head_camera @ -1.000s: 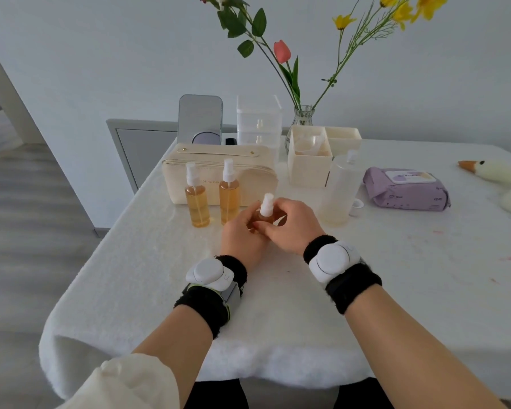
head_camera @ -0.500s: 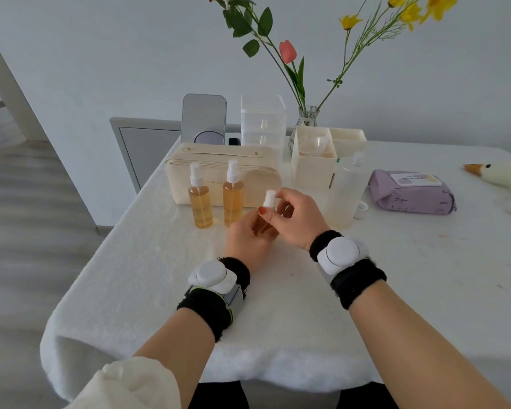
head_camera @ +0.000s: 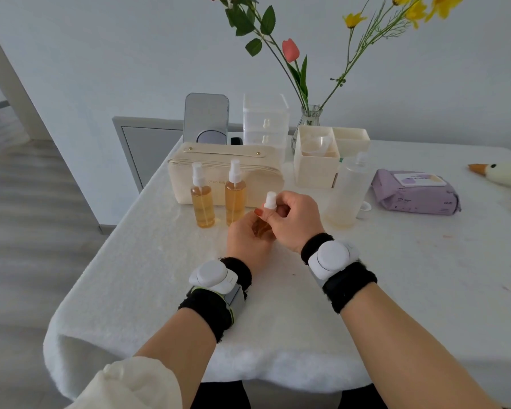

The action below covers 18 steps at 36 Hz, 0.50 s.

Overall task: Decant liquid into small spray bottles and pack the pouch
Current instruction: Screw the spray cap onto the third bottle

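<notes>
A small spray bottle [head_camera: 262, 227] of amber liquid is held just above the white table. My left hand [head_camera: 248, 237] grips its body, mostly hiding it. My right hand [head_camera: 295, 221] pinches its white spray cap [head_camera: 270, 200] at the neck. Two more filled spray bottles stand to the left, one [head_camera: 202, 202] beside the other [head_camera: 235, 197], in front of the cream zip pouch [head_camera: 227, 169]. A tall frosted source bottle [head_camera: 348, 191], nearly drained with amber liquid at its bottom, stands to the right of my hands.
Behind stand a cream divided organiser [head_camera: 316, 163], a clear drawer unit [head_camera: 265, 125], a mirror [head_camera: 206, 118] and a glass vase [head_camera: 310, 116] of flowers. A purple wipes pack [head_camera: 415, 191] and a plush goose [head_camera: 502, 174] lie right. The table edge [head_camera: 109, 261] drops off left.
Both hands lifted the small bottle slightly and shifted a little to the right; my right fingers have turned around the white cap. The other bottles have not moved.
</notes>
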Motion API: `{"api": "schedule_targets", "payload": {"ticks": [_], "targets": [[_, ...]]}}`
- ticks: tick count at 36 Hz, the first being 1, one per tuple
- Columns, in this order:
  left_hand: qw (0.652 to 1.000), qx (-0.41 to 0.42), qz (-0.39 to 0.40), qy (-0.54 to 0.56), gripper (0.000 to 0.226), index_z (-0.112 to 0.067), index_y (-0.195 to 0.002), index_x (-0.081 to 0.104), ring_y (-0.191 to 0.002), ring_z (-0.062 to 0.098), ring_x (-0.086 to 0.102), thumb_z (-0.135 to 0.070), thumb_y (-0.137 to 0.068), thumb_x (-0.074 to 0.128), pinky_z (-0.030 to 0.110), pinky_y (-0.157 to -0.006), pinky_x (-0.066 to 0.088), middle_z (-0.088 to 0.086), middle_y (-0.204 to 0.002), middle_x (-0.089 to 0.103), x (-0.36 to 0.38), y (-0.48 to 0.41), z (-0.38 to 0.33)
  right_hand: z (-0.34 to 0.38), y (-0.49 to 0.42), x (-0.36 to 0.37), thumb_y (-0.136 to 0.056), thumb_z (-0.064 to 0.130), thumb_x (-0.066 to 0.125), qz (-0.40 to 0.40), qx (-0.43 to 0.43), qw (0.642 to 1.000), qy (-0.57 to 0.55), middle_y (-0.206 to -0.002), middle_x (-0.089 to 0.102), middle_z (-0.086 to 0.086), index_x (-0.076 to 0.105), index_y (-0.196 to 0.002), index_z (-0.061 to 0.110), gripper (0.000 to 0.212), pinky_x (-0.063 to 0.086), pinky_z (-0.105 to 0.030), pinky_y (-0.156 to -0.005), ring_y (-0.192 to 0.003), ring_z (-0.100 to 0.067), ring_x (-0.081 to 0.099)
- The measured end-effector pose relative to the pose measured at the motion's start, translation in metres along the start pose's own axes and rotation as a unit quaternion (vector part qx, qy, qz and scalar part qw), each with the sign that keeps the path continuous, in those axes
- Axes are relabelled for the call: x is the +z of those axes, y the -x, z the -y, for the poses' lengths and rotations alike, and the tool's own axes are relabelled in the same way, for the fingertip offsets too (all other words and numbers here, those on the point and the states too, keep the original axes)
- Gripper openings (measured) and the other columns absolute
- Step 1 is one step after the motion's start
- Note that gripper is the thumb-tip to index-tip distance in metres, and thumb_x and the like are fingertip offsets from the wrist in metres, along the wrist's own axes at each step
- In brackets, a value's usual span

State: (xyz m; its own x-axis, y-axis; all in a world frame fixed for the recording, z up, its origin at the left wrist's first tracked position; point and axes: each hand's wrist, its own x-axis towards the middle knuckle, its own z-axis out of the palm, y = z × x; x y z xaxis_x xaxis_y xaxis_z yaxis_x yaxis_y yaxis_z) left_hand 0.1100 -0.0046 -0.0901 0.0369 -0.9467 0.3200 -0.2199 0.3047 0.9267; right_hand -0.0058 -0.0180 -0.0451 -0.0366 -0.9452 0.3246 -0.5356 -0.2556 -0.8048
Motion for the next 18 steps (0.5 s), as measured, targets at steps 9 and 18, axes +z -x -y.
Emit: {"api": "schedule_targets", "payload": {"ticks": [9, 18], "targets": [[0.998, -0.029, 0.009, -0.048, 0.023, -0.028, -0.109, 0.071, -0.081, 0.011, 0.07, -0.037, -0.088, 0.07, 0.04, -0.078, 0.06, -0.01, -0.089, 0.075, -0.001, -0.004, 0.0, 0.003, -0.015, -0.006, -0.086, 0.026, 0.079, 0.037, 0.043, 0.998, -0.039, -0.071, 0.065, -0.002, 0.074, -0.086, 0.016, 0.011, 0.058, -0.031, -0.07, -0.069, -0.019, 0.064], [0.996, -0.082, -0.005, -0.046, 0.054, -0.015, -0.14, 0.057, -0.111, 0.0, 0.06, -0.02, -0.09, 0.076, 0.012, -0.094, 0.043, -0.007, -0.13, 0.065, -0.001, -0.008, 0.002, 0.005, -0.044, -0.007, -0.09, 0.03, 0.075, -0.023, 0.079, 0.996, -0.023, -0.069, 0.066, 0.002, 0.065, -0.07, 0.013, 0.027, 0.053, -0.025, -0.068, -0.064, -0.01, 0.062]]}}
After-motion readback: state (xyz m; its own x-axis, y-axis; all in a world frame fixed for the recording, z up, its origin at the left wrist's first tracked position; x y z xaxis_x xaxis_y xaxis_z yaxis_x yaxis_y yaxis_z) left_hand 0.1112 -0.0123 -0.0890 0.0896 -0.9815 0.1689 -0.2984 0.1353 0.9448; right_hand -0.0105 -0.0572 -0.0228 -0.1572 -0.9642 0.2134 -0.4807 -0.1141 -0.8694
